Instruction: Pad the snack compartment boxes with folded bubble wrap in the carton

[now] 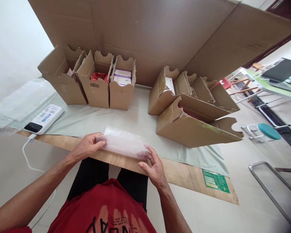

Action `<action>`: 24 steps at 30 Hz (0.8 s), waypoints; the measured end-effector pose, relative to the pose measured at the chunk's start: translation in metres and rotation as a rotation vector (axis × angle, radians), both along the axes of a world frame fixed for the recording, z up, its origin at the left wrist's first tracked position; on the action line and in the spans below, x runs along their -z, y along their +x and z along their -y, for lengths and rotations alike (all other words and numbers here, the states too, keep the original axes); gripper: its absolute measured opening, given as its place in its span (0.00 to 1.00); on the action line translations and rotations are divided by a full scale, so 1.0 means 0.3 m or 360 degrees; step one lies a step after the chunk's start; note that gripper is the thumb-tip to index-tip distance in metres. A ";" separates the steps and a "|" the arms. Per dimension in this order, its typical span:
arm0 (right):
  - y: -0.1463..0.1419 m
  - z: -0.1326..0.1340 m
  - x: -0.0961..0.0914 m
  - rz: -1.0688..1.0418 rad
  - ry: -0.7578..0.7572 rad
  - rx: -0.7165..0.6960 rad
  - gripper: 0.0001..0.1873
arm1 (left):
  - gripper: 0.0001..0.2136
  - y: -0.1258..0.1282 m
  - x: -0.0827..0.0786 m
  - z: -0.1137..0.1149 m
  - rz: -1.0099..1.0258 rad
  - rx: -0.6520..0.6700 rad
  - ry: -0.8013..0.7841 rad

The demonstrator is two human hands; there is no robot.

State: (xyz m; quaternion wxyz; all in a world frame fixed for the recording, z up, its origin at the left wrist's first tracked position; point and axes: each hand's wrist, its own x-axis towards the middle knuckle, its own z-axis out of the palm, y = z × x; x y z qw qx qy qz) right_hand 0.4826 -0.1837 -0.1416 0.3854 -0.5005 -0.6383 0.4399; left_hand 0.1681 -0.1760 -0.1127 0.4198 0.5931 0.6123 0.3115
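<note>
One bubble-wrap strip (124, 142) by the near edge of the table (181, 174) | left hand (93, 142) pinches its left end; right hand (155, 166) touches its right end, firm grip or not cannot be told | ends spanned, probably to steady it lengthwise | cardboard bins (122, 97) line the far edge mouths-up, presumably for easy reach

"What clothes show here?"
"A red top (97, 197) with a print (117, 213) on the front: tan-orange tapering shapes, black lettering (94, 226)."
"Can it be read?"
"Hardly; big rough strokes run off the near edge, small letters beside them."
"And the rest?"
"A bit of red sleeve (16, 230) at the near left, black trousers (92, 176) beyond the top; left hand (93, 143) and right hand (155, 168) bare."
</note>
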 end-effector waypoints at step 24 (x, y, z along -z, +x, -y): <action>-0.078 -0.049 0.047 0.0554 0.0088 0.0395 0.25 | 0.19 0.086 0.108 -0.077 -0.1143 -0.0074 0.0293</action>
